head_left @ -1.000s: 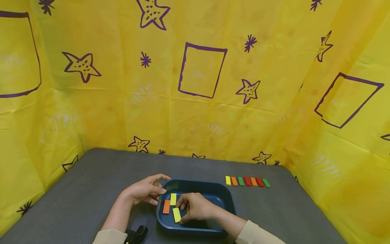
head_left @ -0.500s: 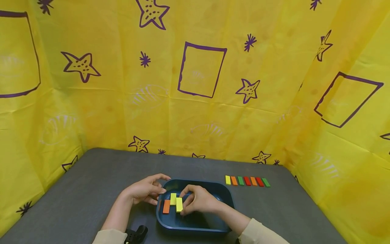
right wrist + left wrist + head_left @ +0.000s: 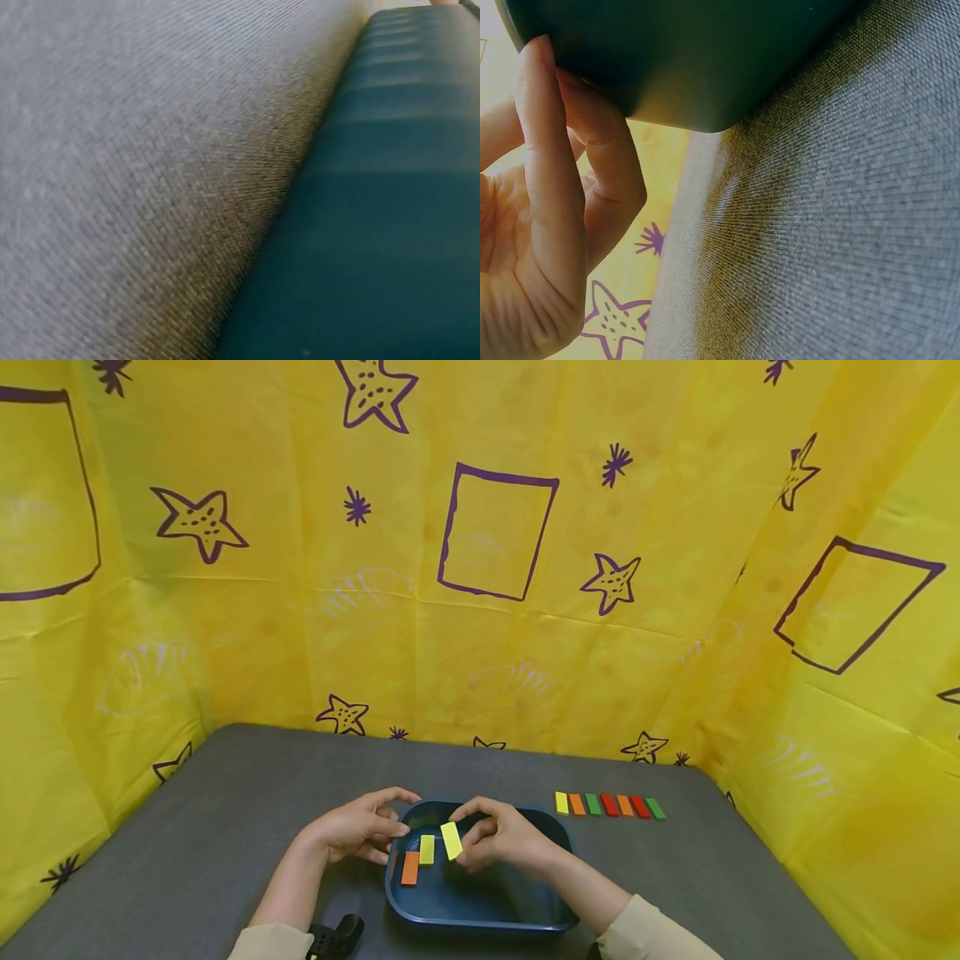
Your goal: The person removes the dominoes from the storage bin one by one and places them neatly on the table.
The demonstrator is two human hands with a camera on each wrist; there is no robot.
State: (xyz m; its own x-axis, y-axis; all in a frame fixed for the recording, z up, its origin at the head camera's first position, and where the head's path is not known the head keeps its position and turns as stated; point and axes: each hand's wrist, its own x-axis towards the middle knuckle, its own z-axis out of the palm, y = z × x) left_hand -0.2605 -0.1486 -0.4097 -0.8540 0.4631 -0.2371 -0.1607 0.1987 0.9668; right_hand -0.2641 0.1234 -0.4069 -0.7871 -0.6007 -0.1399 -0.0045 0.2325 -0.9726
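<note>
My right hand pinches a yellow domino-like block between thumb and fingers, held above the floor of a dark blue-green tray. Inside the tray at its left end lie a second yellow block and an orange block. The left hand grips the tray's left side near the far corner, thumb at the rim. From the left wrist, fingertips of the left hand touch the tray's outer wall. The right wrist view mostly takes in the tray's outer side; the held block is hidden there.
On the dark grey table, right of the tray's far side, a row of several yellow, orange, green and red blocks lies flat. A yellow patterned curtain closes off the back and sides. A black wrist device sits by the left sleeve.
The right hand has lifted the yellow block off the tray's near left area and carried it away and slightly right. The left hand, the tray and the other blocks have stayed put.
</note>
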